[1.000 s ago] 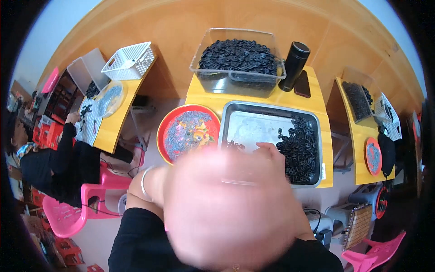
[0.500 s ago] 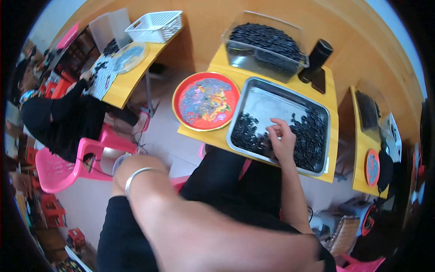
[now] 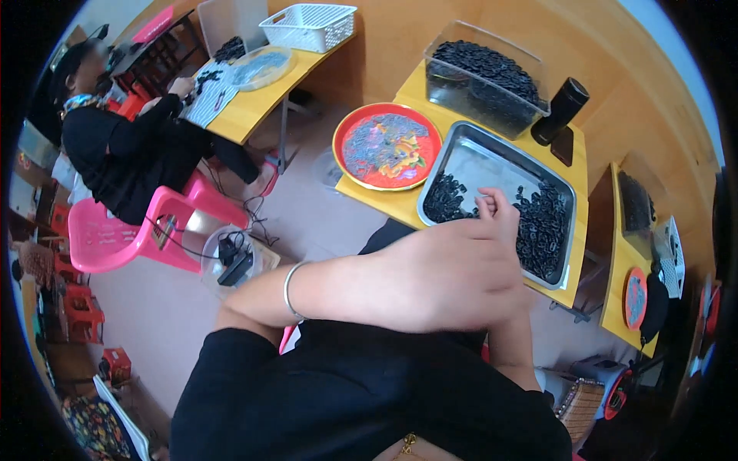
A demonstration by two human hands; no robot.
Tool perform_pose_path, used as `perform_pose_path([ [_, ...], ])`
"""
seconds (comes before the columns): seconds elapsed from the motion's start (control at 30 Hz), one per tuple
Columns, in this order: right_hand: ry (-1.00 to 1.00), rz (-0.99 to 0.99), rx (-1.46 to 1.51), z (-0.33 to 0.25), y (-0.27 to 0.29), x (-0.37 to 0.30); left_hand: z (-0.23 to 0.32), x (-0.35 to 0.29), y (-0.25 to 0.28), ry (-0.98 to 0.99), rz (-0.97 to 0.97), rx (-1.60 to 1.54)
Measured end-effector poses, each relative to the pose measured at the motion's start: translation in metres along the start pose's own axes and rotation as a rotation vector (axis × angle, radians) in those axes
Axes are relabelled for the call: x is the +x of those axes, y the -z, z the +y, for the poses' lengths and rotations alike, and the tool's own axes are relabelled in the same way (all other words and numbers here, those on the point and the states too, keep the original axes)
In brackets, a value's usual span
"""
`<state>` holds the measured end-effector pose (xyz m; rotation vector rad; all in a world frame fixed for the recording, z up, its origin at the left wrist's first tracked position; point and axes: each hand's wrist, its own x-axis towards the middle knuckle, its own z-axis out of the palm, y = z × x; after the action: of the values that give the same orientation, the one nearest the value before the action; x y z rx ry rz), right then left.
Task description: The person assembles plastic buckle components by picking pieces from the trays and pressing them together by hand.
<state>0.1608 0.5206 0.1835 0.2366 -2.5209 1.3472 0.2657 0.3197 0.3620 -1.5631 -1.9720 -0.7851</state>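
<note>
My left hand [image 3: 446,276], with a silver bangle [image 3: 289,290] on the wrist, is raised close in front of me. Its back faces up and its fingers curl downward, hiding whatever may be in them. Beyond it, my right hand [image 3: 503,213] hovers over the near part of a metal tray [image 3: 477,146], fingers bent together. Anything in that pinch is too small to make out. Many small black plastic-looking pieces [image 3: 544,230] lie heaped on the tray's right side, with a smaller heap [image 3: 447,198] on its left. Part of the near rim is covered by my left hand.
Left of the tray, a red round tray [image 3: 387,146] holds small grey pieces. A clear bin [image 3: 484,81] of black pieces, a black bottle [image 3: 561,111] and a dark phone-like slab [image 3: 563,146] stand behind. A person [image 3: 131,154] sits at another table on the left.
My left hand has swung from the lower left to the middle, in front of the right wrist. My right hand stays over the tray. The view has shifted, showing more on the left.
</note>
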Motion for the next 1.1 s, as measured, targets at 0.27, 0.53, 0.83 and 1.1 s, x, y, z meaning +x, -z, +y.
perform_pose_path([
  [0.27,0.02,0.05,0.023,0.004,0.014,-0.001,-0.011,-0.126,-0.03,0.792,0.048,-0.336],
  [0.53,0.392,-0.099,-0.137,-0.001,0.014,0.004,-0.039,-0.15,-0.042,0.893,-0.104,0.009],
  [0.83,0.165,-0.394,-0.115,-0.011,0.014,0.008,-0.161,-0.115,-0.049,0.944,0.116,0.05],
  [1.1,0.062,-0.416,-0.044,-0.004,0.009,0.014,-0.211,-0.114,-0.079,0.797,-0.081,0.136],
])
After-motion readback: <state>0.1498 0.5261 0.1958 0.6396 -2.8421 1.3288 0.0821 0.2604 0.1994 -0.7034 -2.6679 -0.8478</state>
